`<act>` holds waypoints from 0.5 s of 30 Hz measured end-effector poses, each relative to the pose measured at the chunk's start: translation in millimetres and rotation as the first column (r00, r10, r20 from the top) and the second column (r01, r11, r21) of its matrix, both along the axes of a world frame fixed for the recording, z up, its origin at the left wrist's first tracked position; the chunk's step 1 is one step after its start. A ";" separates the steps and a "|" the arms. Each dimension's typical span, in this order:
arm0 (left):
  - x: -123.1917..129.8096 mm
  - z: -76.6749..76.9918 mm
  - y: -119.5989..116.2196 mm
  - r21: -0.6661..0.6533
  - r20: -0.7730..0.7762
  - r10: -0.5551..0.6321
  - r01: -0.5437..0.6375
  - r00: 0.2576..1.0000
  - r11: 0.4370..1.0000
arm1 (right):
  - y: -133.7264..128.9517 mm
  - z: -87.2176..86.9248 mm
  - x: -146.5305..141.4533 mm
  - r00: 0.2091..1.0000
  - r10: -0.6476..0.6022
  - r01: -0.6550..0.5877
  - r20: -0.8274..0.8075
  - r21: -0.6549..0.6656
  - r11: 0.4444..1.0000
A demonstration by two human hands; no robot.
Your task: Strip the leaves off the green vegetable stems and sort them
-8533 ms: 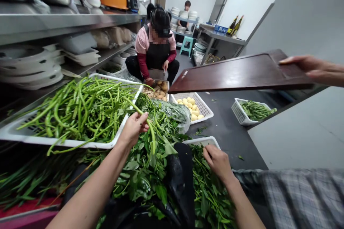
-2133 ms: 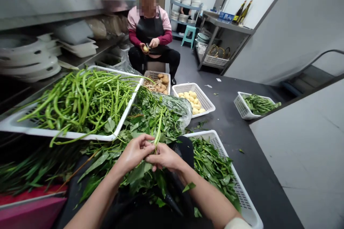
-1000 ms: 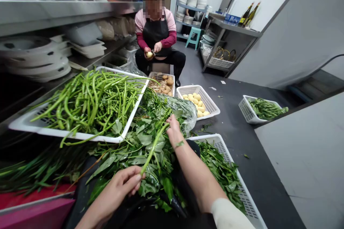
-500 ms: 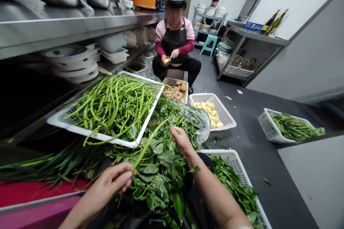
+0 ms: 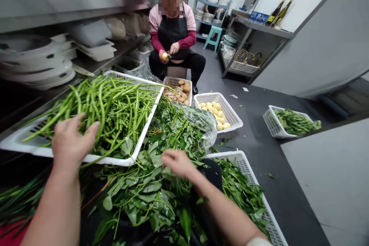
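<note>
My left hand [image 5: 72,138] is over the near left edge of a white basket [image 5: 115,160], its thumb and fingers spread and no stem visibly gripped. Long peeled-looking green stems [image 5: 127,111] fill that basket in a loose heap. Beside it, my right hand [image 5: 177,161] hovers at the pile of leafy greens [image 5: 152,192] with its fingers curled together. What those fingers pinch, if anything, is blurred among the leaves. The leafy pile spreads across my lap and runs forward into a clear plastic bag [image 5: 209,132].
A second white basket [image 5: 250,171] of greens stands at my right. Ahead are baskets of peeled potatoes [image 5: 220,113] and unpeeled potatoes [image 5: 183,90]. A seated person [image 5: 173,27] holds a potato. A basket of green pods [image 5: 294,123] is far right; a steel shelf [image 5: 72,4] overhangs the left.
My left hand has moved left and up to the stem basket and let go of the long green stem. The right hand has lowered slightly toward the leaves. The view has shifted right.
</note>
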State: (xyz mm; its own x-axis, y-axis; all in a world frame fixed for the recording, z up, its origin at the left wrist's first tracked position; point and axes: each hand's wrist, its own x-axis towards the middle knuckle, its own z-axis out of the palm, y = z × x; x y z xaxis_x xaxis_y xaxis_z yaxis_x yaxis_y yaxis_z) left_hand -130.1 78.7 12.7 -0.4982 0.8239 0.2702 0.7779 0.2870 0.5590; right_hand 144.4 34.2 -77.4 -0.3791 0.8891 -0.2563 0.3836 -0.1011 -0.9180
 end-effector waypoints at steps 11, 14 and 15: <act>144.6 -88.3 -55.2 -0.226 0.256 -0.713 0.757 0.653 0.613 | 60.9 -72.3 8.1 0.864 -0.497 0.439 -0.076 -0.368 0.820; 125.9 -64.7 -54.8 -0.120 0.288 -0.622 0.672 0.728 0.731 | 44.9 -54.2 19.9 0.843 -0.497 0.426 -0.204 -0.309 0.850; 121.2 -52.4 -53.5 -0.097 0.317 -0.572 0.626 0.756 0.774 | 37.6 -44.7 24.1 0.839 -0.483 0.420 -0.250 -0.267 0.867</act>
State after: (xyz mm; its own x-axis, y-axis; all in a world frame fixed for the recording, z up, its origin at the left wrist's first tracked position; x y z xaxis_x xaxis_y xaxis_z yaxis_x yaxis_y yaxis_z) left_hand -8.8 25.2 -39.7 0.0880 0.9960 0.0171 0.6621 -0.0713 0.7461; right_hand 168.6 71.7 -122.1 -0.0330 0.9240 -0.3810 -0.0380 -0.3820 -0.9234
